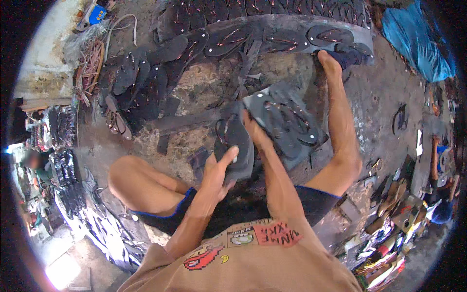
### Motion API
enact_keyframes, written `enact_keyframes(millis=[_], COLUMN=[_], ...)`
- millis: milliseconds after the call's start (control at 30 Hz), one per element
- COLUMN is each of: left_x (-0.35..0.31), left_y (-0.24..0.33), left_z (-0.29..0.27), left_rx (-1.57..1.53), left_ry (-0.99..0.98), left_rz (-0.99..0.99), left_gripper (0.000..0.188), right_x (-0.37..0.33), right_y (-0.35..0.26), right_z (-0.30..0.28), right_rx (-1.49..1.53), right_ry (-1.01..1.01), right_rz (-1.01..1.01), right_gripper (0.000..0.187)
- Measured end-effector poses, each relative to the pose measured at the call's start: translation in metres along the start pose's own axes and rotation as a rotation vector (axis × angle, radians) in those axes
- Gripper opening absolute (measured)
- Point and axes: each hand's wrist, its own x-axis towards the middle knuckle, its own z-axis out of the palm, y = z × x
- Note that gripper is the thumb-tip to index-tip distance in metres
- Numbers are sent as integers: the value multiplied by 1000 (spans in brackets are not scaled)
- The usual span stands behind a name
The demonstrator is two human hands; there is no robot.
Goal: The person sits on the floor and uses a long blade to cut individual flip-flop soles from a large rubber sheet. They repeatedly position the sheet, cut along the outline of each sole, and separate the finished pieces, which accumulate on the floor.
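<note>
A black flip-flop [236, 134] is held up in front of me, its sole surface facing up and its strap on the left side. My left hand [220, 168] grips the near end, thumb pressed on top and fingers underneath. At the far right edge of the same flip-flop, my right hand [254, 130] is closed on it, with most of its fingers hidden. Just right of that hand lies a pair of dark flip-flops [292, 121] on a grey slab [300, 158], their straps upward.
Rows of black flip-flops [233, 40] curve along the far side, with more heaped [131, 78] at the left. A lone sandal [401, 119] lies right. Blue plastic sheet [413, 39] is at the far right. Scraps and tools [389, 214] crowd the lower right. My bare legs flank the work spot.
</note>
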Motion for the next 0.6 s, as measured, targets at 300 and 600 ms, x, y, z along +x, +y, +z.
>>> enact_keyframes(millis=[300,600], left_x=[-98,-100], left_y=[-19,45], left_z=[-75,-16], left_rx=[459,258], left_ry=[-226,-432], left_rz=[668,739], left_gripper=[71,52], right_x=[-31,-125], right_y=[-159,-224], right_z=[-171,-249], right_rx=[1251,718], right_ry=[-170,89], right_rz=[390,-165], right_gripper=[54,24])
